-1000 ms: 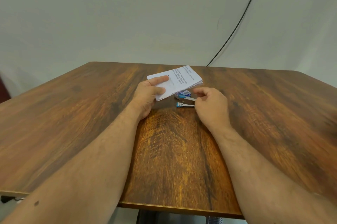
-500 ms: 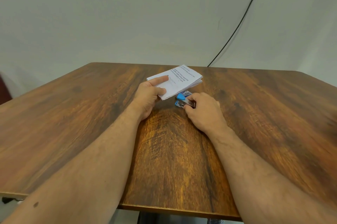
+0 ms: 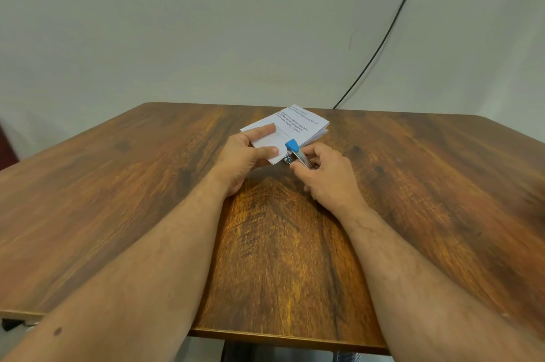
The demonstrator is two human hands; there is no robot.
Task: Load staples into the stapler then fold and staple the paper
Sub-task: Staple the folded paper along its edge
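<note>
A folded white paper (image 3: 298, 125) with printed text lies near the middle of the wooden table (image 3: 118, 199). My left hand (image 3: 244, 155) holds its near left corner, index finger on top and thumb along the near edge. My right hand (image 3: 327, 175) grips a small stapler (image 3: 296, 152) with a blue tip and metal body. The stapler's blue end sits at the paper's near edge, just right of my left thumb. Its lower jaw is mostly hidden behind the paper and my fingers.
A black cable (image 3: 383, 37) runs down the grey wall behind the table's far edge. The table's near edge (image 3: 280, 338) runs below my forearms. A dark red object (image 3: 6, 143) shows at the far left border.
My right hand reached the stapler on the table, closed round it, lifted it and brought its blue tip to the paper's near edge. My left hand kept holding the paper.
</note>
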